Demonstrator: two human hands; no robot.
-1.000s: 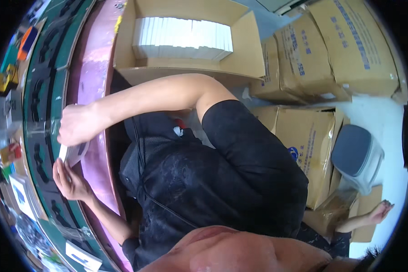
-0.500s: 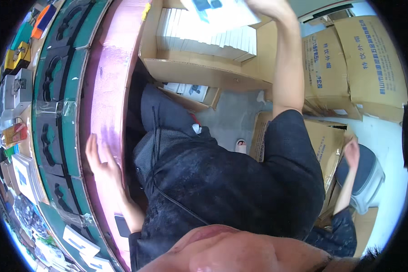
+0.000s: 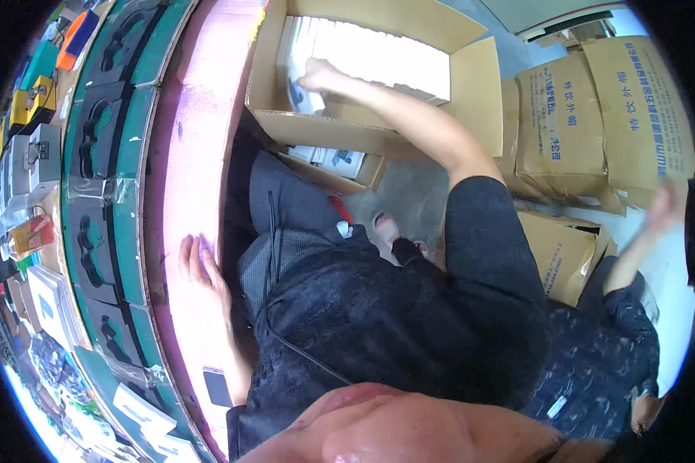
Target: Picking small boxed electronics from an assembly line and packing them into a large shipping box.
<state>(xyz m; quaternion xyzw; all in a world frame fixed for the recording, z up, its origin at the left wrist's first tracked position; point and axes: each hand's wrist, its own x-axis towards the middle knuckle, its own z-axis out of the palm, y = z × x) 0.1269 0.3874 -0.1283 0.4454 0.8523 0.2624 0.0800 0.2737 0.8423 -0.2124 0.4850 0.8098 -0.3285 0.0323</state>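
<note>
My right hand (image 3: 322, 77) reaches into an open cardboard box (image 3: 332, 133) at the top middle. Its fingers are closed on the upper edge of a flat white pack (image 3: 310, 100) with a dark picture, at the box's left end. Beside it stands a tight row of flat white packs (image 3: 378, 54), their edges facing up. My left hand (image 3: 202, 270) lies on the pink bench edge (image 3: 193, 154) with its fingers stretched and slightly apart, holding nothing. A dark phone (image 3: 217, 387) lies by my left wrist.
To the left runs a green conveyor (image 3: 135, 224) carrying black moulded holders (image 3: 93, 139). Tools and white packs crowd the table beyond. Closed cartons (image 3: 560, 123) stand at the right. Another person's arm (image 3: 629, 262) shows at the lower right. A lower box (image 3: 324, 174) holds more packs.
My right hand has moved down and left with the white pack, into the cardboard box. My left hand has settled lower on the pink edge. The other person has moved rightward.
</note>
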